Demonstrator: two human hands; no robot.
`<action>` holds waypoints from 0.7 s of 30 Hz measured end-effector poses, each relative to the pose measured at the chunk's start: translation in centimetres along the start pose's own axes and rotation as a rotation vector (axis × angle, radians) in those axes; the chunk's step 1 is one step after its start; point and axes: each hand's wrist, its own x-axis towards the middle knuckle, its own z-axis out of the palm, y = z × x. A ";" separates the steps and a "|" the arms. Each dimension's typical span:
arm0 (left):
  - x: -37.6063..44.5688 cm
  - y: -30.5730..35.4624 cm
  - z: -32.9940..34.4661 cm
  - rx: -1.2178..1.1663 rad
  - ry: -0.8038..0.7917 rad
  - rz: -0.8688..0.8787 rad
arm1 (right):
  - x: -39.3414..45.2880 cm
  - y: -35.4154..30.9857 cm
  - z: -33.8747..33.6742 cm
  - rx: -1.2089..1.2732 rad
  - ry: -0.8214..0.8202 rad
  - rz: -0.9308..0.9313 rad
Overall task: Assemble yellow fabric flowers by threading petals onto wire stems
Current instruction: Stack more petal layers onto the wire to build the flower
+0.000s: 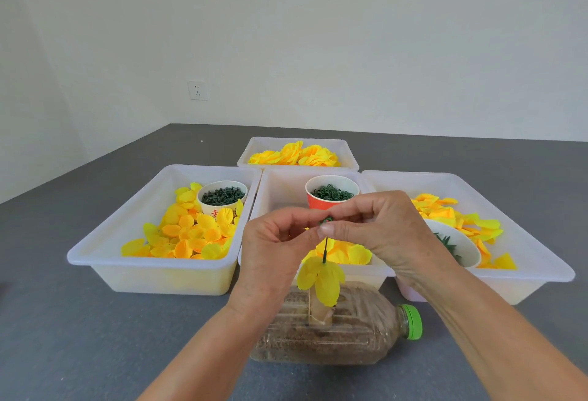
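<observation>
Head view: both hands work a green wire stem above a sand-filled bottle.

The left hand (pixel 273 241) and right hand (pixel 378 229) meet above the middle tray (pixel 273 190), fingers curled, their fingertips pinching the top of the wire stem (pixel 325 249). Yellow petals (pixel 321 276) hang on the stem's lower part, just above a paper tube (pixel 319 311) fixed on the bottle (pixel 334 334), which lies on its side, green cap (pixel 413 321) to the right. Loose petals fill the left tray (pixel 95 244) and right tray (pixel 541 254). Finished flowers (pixel 296 154) lie in the far tray (pixel 251 149). A red cup (pixel 316 202) holds green rings.
</observation>
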 end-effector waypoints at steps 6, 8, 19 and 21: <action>-0.2 -0.1 -0.1 -0.025 0.033 -0.037 | -0.2 0.2 0.1 0.041 -0.016 -0.006; -0.2 -0.2 0.0 -0.026 0.046 -0.059 | -0.4 0.3 0.1 0.041 -0.040 -0.002; -0.4 -0.4 0.2 0.003 0.067 -0.094 | -0.5 0.8 0.0 0.073 -0.043 0.015; -0.4 -0.3 0.1 -0.003 0.061 -0.089 | -0.5 0.9 0.0 0.102 -0.042 0.013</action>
